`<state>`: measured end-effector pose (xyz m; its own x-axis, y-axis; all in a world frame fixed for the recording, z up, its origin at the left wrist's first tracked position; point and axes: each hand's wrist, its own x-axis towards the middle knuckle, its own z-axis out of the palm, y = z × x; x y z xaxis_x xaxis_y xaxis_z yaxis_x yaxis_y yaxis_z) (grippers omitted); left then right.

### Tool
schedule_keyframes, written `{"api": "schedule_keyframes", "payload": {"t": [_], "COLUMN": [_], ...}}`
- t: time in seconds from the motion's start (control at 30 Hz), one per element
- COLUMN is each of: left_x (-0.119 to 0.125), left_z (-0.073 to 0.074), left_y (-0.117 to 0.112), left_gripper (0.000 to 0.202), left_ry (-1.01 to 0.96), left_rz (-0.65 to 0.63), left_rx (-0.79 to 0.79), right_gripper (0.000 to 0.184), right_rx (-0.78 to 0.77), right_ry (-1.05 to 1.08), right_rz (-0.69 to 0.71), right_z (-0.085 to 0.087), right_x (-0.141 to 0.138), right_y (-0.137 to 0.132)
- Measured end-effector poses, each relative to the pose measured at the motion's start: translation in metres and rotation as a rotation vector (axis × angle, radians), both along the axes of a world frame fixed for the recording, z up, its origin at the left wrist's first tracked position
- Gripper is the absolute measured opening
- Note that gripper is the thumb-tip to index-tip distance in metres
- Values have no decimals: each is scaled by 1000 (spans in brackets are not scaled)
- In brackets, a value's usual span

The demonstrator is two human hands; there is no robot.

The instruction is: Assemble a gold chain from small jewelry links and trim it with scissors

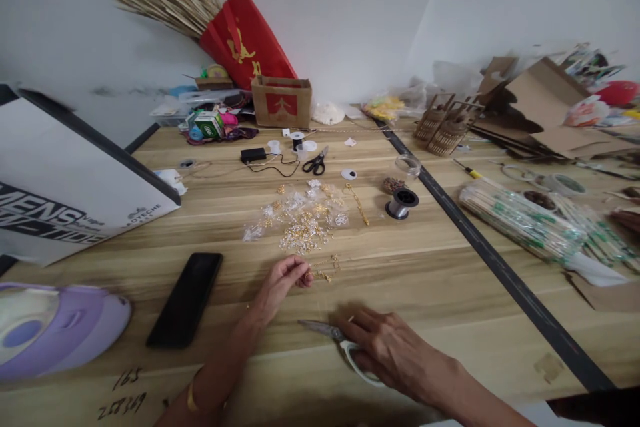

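My left hand is closed in a pinch on one end of a thin gold chain, whose rest trails to the right over the wooden table. Low over the table, my right hand has its fingers curled round the white-handled scissors. Their blades point left, below my left hand. Just beyond my left hand lies a loose heap of small gold and clear charms, beside plastic bags of similar pieces. Another gold chain lies to the right of the heap.
A black phone and a purple-and-white appliance are at left, below a large white box. Black scissors and a wire spool stand farther back. Packed wooden sticks lie right of a dark strip.
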<state>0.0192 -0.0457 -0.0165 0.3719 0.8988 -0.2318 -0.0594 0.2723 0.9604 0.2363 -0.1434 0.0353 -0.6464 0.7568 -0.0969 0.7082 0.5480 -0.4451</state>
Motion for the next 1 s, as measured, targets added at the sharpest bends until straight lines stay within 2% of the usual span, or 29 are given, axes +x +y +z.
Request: {"api": "schedule_keyframes", "payload": {"t": [0.2,0.27,0.37,0.43,0.5,0.57,0.63,0.7,0.73,0.9,1.0], "left_x": [0,1,3,5,6,7,7,5,4,0,0], "left_z": [1,4,11,17,24,31,37,41,43,49,51], "left_y": [0,0,-2,-3,-3,-3,-3,-2,-1,3,4], "left_gripper": [27,29,29,29,28,28,27,26,26,25,23], "left_ry": [-91,-131,-188,-222,-240,-239,-223,-197,-181,-28,113], "left_rz": [34,49,46,34,28,16,-10,-35,-41,-36,-40], "left_rx": [-40,-73,-109,-121,-120,-98,-63,-31,-17,100,154], "right_gripper": [33,26,4,11,26,29,23,13,14,33,36], "right_rx": [225,269,211,187,165,55,-66,-206,-285,-560,-568], "right_ry": [-164,-144,-31,81,216,391,551,656,698,815,790], "right_rz": [103,104,55,-34,-88,-54,-35,-67,-93,-177,-174], "right_z": [-2,2,7,5,-3,-13,-22,-28,-30,-29,-26], "right_x": [-14,-14,-13,-13,-14,-18,-23,-27,-28,-20,-9], "right_y": [-6,-2,19,40,60,77,87,92,93,95,96]}}
